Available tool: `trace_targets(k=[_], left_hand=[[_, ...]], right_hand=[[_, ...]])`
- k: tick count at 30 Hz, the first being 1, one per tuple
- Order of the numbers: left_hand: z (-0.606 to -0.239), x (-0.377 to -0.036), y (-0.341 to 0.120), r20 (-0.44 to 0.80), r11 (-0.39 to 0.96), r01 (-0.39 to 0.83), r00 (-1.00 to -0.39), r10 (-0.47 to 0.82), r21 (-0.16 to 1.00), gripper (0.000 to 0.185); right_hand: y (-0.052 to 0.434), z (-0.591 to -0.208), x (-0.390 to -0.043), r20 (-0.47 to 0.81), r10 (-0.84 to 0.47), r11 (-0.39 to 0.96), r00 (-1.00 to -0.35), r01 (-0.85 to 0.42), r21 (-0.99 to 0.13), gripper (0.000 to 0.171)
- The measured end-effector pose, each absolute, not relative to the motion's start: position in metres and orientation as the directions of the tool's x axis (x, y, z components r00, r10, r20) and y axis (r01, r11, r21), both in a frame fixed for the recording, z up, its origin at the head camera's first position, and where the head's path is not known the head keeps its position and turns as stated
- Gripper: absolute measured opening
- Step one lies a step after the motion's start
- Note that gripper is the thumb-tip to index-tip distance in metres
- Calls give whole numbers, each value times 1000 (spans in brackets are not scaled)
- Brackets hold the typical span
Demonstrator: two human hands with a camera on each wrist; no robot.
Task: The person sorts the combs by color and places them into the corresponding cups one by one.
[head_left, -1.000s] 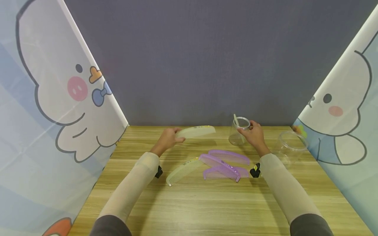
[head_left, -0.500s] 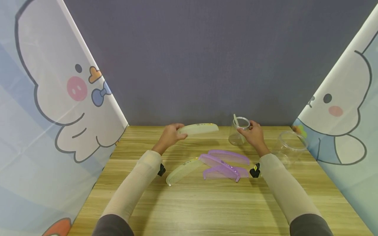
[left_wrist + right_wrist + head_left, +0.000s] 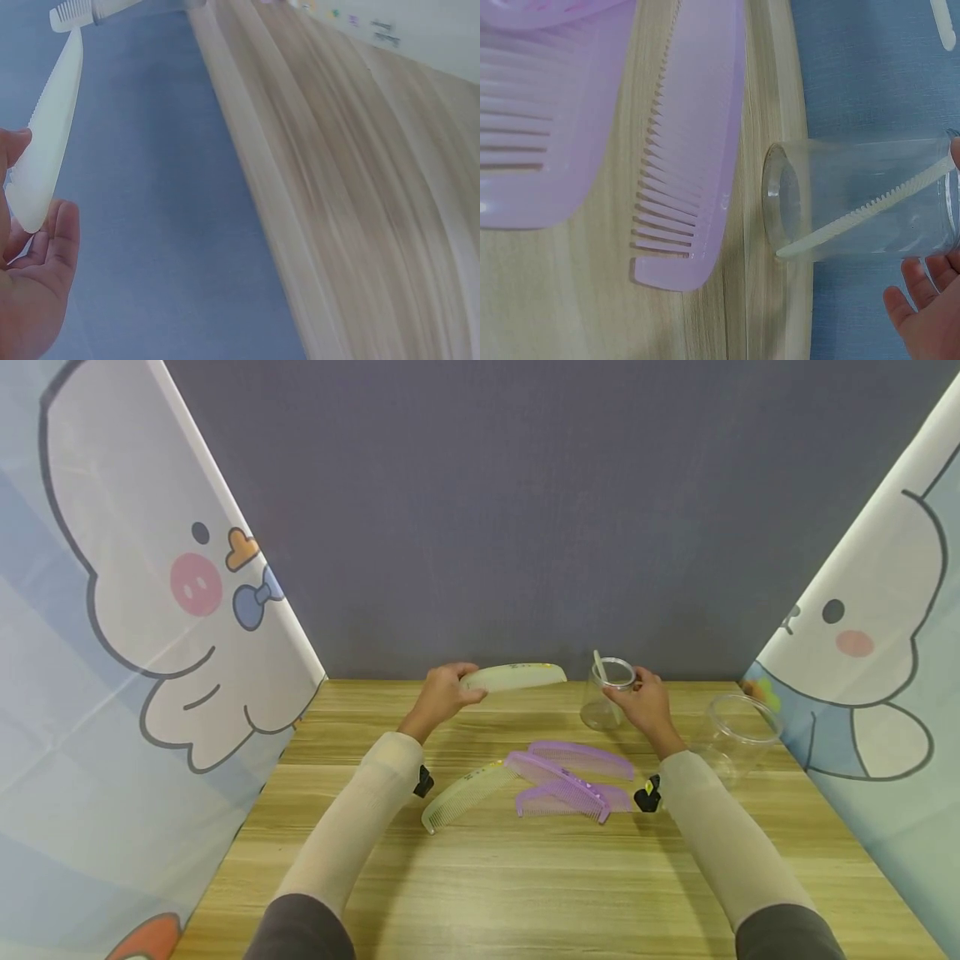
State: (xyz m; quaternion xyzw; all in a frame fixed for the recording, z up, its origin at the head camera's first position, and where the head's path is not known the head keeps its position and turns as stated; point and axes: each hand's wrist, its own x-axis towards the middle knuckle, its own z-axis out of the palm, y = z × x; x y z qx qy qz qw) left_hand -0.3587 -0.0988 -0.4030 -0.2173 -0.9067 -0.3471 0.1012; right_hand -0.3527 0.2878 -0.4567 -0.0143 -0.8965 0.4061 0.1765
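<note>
Presently: combs being sorted into jars, one pale comb in transit.
Near: purple combs (image 3: 573, 779) and a spare pale comb (image 3: 465, 793) on the tabletop (image 3: 525, 877). Far: left hand (image 3: 442, 693), grip pinching the cream comb (image 3: 513, 677) aloft; right hand (image 3: 645, 702), grip curled round the clear jar (image 3: 603, 693), one comb inside. Next, likely: tip comb upright over the rim.

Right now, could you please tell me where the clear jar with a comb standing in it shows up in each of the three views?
Head view: the clear jar stands at the table's far edge, right of centre, with the right hand on its rim.
Left wrist view: the jar is not in it.
Right wrist view: the jar lies across the right half, seen sideways.
Shared landmark: the pale comb inside the jar.
</note>
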Motion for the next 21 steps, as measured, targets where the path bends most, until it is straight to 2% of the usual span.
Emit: trace_targets(k=[15,21], left_hand=[[-395,-370,-74,289,633,413,-911,295,655,56],[-395,-373,-62,295,639,421,-907,300,644,55]], right_hand=[[288,-456,-352,309,170,685,-936,-113,-719,72],[288,-455,-351,300,162,685,-940,-112,-720,74]])
